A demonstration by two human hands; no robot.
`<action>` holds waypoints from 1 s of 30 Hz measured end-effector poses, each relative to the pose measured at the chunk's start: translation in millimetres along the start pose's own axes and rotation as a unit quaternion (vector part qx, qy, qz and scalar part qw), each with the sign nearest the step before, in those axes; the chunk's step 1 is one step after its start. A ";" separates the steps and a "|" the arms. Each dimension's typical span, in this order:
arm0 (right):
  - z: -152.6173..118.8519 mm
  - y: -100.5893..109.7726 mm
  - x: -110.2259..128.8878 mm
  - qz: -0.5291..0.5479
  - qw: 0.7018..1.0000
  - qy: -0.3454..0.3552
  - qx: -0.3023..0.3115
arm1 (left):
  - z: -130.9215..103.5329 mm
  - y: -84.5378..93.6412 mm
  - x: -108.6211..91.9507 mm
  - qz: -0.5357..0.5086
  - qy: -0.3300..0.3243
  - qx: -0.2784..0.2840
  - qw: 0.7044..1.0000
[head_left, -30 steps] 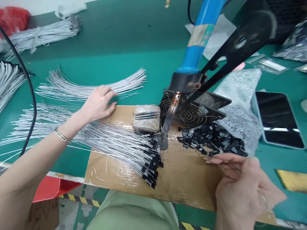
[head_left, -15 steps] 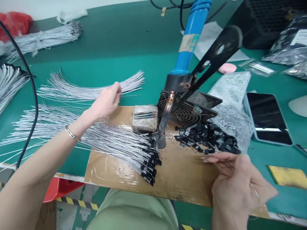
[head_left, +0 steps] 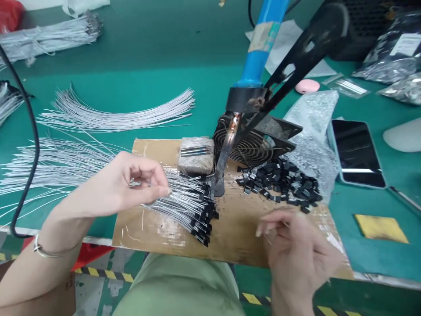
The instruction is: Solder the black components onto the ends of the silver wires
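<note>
My left hand [head_left: 136, 186] is closed in a pinch above a fan of white wires [head_left: 184, 197] with black connector ends [head_left: 205, 219]. A single thin white wire seems to trail back from this hand toward the left. Behind it lies a separate bundle of loose white wires [head_left: 125, 118]. My right hand [head_left: 292, 250] is curled with fingertips together over the brown board [head_left: 237, 237], just in front of a pile of small black connector pieces [head_left: 283, 182]. A thin light sliver shows by its fingers, but what they hold is hidden.
A blue-handled soldering iron [head_left: 259, 57] leans tip-down in a black stand over the board, beside a small fan [head_left: 250, 145]. A wrapped block [head_left: 196, 162] carries short metallic sticks. To the right are a phone [head_left: 358, 153] and a yellow sponge [head_left: 383, 228]. A black cable [head_left: 31, 166] hangs at left.
My left hand has left the back wire bundle and come toward me, over the connector-ended wires. My right hand has drawn back from the black pile, slightly left. The view has shifted a little.
</note>
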State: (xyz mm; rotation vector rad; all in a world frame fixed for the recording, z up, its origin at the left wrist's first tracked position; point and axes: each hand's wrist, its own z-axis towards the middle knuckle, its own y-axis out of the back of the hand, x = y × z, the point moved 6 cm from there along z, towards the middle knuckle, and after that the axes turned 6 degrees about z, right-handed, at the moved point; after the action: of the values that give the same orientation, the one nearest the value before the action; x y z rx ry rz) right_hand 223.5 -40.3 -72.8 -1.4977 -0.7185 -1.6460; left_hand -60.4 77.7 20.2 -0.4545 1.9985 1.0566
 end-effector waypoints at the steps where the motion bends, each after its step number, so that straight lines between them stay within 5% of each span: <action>1: -4.8 -11.5 4.0 -0.012 0.998 -0.007 0.053 | -0.2 -8.5 1.6 -0.029 0.007 0.021 0.999; 4: -18.1 -45.1 16.3 -0.018 0.979 -0.023 0.202 | 0.7 -31.1 8.4 -0.075 0.031 0.035 0.996; 7: -25.6 -69.1 19.1 -0.012 0.956 -0.078 0.282 | -0.5 -47.0 13.9 -0.100 0.042 0.031 0.994; 17: -21.2 -81.8 13.4 0.023 0.950 -0.098 0.294 | -7.8 -53.5 19.5 -0.122 0.035 0.038 0.991; 24: -21.3 -84.0 12.5 0.016 0.944 -0.094 0.315 | -6.4 -76.9 10.3 -0.074 0.041 0.077 0.993; 30: -21.7 -82.1 11.6 -0.029 0.947 -0.053 0.315 | -2.3 -86.0 8.9 -0.117 0.045 0.035 0.991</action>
State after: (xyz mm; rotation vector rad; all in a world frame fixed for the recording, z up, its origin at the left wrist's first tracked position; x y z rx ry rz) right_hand 142.8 -16.3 -56.8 -1.1060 -1.2201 -1.2085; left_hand -13.2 26.1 -30.6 -0.6917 1.9967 0.8310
